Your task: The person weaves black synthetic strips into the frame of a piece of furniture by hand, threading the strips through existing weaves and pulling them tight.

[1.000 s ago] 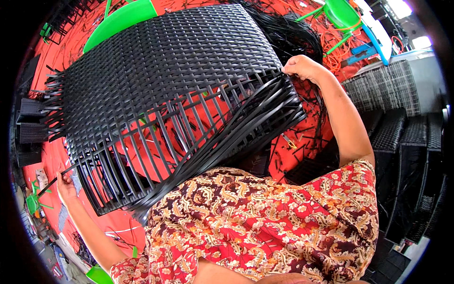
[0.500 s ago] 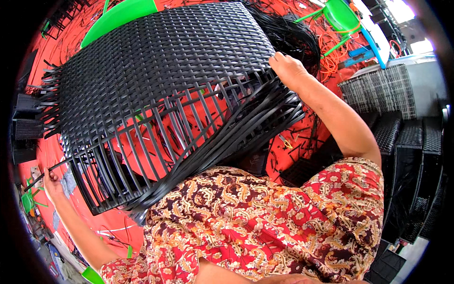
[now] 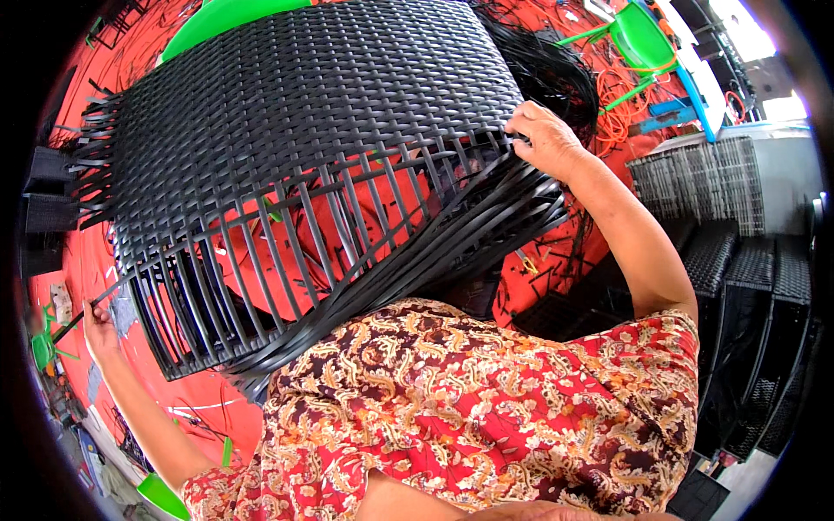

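A black woven wicker panel [image 3: 313,104] on a frame fills the upper middle, its flat strips crossing tightly. Below the weave, bare lengthwise strips [image 3: 287,247] run toward me with open gaps between them. My left hand [image 3: 102,330], out past the panel's left side, pinches a black flat strip [image 3: 65,330] that stretches from the edge of the weave. At the panel's right edge my right hand [image 3: 549,143] is closed, fingers bent at the weave's last row; what lies under its fingertips is mostly hidden. A bundle of loose black strips [image 3: 391,273] hangs across the near side.
Green chairs [image 3: 641,39] stand beyond the panel on a red floor covering [image 3: 252,408] littered with strip scraps. More black strips [image 3: 556,69] lie heaped behind the panel. Stacked black woven pieces [image 3: 747,269] and a grey woven panel [image 3: 695,178] are at the right.
My right hand has slid slightly nearer along the panel's right edge, its fingers now more bent. My left hand keeps its hold on the strip. The whole view has shifted a little.
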Available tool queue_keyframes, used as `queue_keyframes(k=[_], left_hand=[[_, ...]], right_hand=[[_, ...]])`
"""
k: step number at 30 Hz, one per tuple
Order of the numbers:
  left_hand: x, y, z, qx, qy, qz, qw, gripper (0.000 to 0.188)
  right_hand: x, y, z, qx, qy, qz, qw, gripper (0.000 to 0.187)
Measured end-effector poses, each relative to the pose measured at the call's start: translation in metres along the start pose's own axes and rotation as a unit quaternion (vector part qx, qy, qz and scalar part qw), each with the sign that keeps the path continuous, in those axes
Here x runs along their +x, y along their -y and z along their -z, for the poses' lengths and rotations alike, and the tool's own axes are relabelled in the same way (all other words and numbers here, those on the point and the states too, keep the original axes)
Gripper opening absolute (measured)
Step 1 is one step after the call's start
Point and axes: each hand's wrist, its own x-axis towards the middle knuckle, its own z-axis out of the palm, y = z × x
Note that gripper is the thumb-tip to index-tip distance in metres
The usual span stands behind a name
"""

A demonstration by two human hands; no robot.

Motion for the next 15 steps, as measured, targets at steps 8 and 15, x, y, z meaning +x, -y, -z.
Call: queue_keyframes(k=[8, 15], left_hand=[[-0.012, 0.003, -0.006, -0.018, -0.005, 0.015, 1.0, 0.019], [-0.006, 0.009, 0.012, -0.076, 0.028, 0.053, 0.995, 0.019]], right_hand=[[0.014, -0.006, -0.006, -0.035, 0.074, 0.064, 0.995, 0.015], [0.015, -0.012, -0.011, 0.011, 0.093, 0.057, 0.994, 0.02]])
